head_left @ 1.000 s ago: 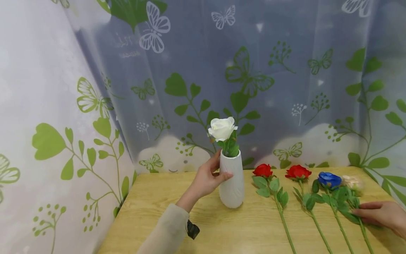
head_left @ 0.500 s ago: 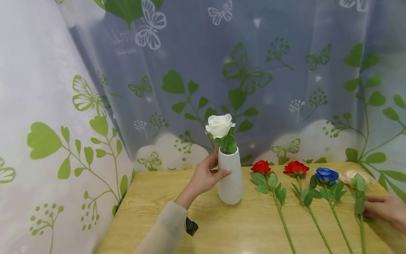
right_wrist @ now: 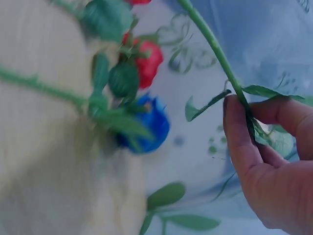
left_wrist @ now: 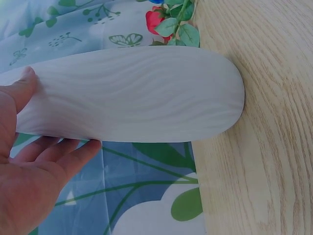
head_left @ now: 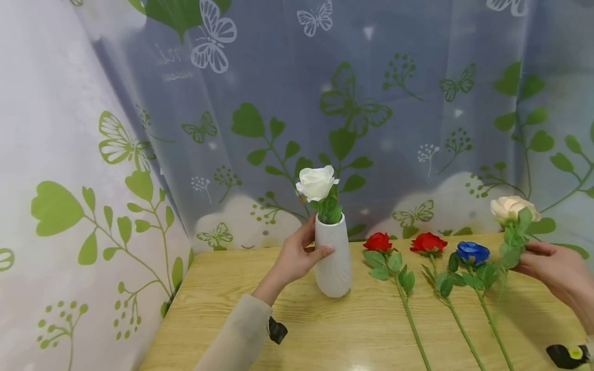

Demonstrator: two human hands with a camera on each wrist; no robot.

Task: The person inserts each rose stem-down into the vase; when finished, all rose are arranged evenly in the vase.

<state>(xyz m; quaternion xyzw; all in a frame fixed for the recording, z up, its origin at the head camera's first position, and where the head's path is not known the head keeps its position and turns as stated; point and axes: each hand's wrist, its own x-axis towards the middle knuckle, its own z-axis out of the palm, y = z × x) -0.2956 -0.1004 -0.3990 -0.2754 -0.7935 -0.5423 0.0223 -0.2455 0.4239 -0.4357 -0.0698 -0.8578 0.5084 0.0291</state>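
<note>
A white vase with a wavy surface stands upright on the table, and a white rose is in it. My left hand grips the vase around its upper part, thumb on the near side; the left wrist view shows the fingers curling round the vase wall. At the right, my right hand pinches the stem of a cream rose, held up off the table. In the right wrist view the green stem passes between thumb and fingers.
Two red roses and a blue rose lie side by side on the wooden table, between the vase and my right hand, stems toward the near edge. A patterned curtain hangs behind and at the sides.
My right hand has lifted the cream rose from the table, raising it upward. My left hand stays on the vase, and the head view has shifted slightly.
</note>
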